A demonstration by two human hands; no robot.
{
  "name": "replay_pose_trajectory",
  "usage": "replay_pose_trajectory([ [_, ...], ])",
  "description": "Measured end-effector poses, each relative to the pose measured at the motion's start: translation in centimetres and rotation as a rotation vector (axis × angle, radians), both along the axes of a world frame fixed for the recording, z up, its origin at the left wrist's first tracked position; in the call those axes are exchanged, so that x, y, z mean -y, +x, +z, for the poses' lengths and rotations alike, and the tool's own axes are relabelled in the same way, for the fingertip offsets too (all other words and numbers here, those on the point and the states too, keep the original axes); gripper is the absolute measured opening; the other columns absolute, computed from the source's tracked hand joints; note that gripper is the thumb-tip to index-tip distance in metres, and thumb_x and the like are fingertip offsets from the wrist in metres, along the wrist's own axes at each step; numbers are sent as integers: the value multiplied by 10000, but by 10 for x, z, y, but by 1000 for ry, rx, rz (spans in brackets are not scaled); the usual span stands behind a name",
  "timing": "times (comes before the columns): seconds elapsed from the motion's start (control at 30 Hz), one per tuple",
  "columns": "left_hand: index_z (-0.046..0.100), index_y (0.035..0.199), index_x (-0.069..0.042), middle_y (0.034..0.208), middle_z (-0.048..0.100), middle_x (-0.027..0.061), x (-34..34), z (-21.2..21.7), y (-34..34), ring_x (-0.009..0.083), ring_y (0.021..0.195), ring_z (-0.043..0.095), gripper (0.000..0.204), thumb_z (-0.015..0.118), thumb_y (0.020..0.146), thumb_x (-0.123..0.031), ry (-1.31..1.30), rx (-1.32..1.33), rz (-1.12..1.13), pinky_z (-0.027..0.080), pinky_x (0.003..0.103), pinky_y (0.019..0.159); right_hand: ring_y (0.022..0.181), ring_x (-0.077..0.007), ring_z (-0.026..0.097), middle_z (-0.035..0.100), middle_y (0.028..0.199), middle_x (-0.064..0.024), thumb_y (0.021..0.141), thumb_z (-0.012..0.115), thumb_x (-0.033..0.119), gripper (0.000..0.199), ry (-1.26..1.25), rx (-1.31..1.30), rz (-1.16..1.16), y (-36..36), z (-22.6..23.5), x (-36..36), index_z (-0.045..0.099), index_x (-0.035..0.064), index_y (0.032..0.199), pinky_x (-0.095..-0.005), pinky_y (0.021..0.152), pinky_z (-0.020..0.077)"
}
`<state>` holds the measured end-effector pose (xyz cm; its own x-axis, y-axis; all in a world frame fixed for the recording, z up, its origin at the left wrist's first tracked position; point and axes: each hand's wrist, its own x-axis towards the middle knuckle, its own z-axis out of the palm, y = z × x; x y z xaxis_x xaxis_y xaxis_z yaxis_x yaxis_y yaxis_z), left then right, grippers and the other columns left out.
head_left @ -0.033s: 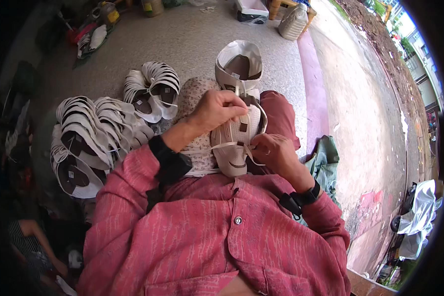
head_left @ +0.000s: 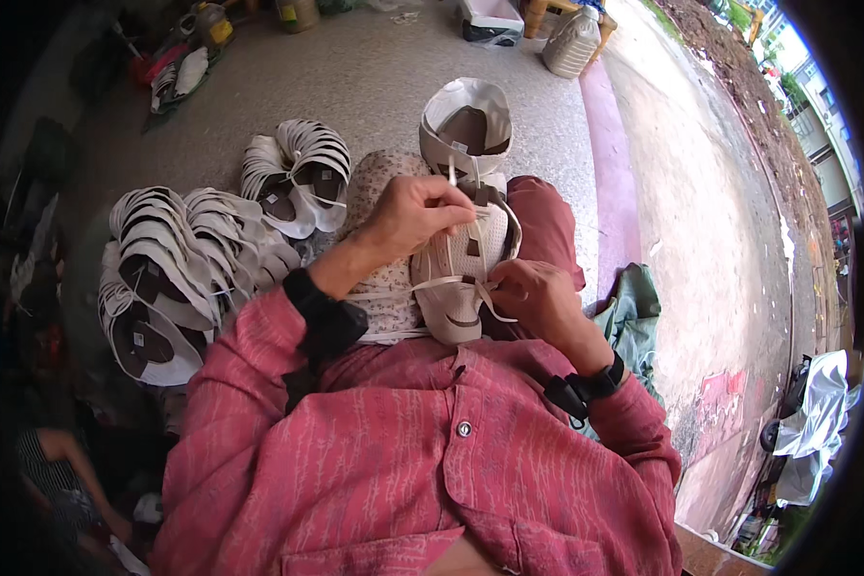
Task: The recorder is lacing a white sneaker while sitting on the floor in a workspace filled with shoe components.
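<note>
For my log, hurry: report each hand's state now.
Left hand: closed, pinching the pale lace over the shoe upper.
Right hand: closed, pinching the pale lace beside the shoe upper.

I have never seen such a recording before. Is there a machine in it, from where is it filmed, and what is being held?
There is no robot here: a person works with two bare hands. The camera sits on that person's head and looks down; its wide fisheye lens bends straight edges.

The left hand and the right hand are over a pale shoe upper, which rests at the lap with its toe toward the body. Both seem to pinch its lace, though the fingers partly hide it.

Just beyond is a second pale upper. More uppers stand nested in rows to the left. Farther away, a plastic jug stands on the speckled floor.
</note>
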<state>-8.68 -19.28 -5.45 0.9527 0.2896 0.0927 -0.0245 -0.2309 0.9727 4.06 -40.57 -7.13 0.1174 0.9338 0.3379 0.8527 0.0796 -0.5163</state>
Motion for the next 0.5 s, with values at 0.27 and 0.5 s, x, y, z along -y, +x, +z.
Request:
replay_pose_trajectory([
  [0.27, 523, 1285, 15, 939, 674, 84, 12, -31, -62, 84, 713, 617, 312, 528, 996, -103, -569, -91, 58, 472, 182, 600, 739, -294, 663, 642, 851, -98, 825, 709, 151, 225, -181, -183, -99, -19, 27, -11, 620, 80, 1020, -383, 616, 523],
  [0.5, 390, 1374, 26, 1064, 678, 147, 11, -26, -86, 94, 739, 634, 442, 549, 982, -102, -576, -273, 16, 415, 147, 556, 779, -321, 641, 557, 990, -94, 886, 605, 100, 117, -89, 147, -6, -26, 11, -24, 594, 82, 1001, -419, 597, 511],
])
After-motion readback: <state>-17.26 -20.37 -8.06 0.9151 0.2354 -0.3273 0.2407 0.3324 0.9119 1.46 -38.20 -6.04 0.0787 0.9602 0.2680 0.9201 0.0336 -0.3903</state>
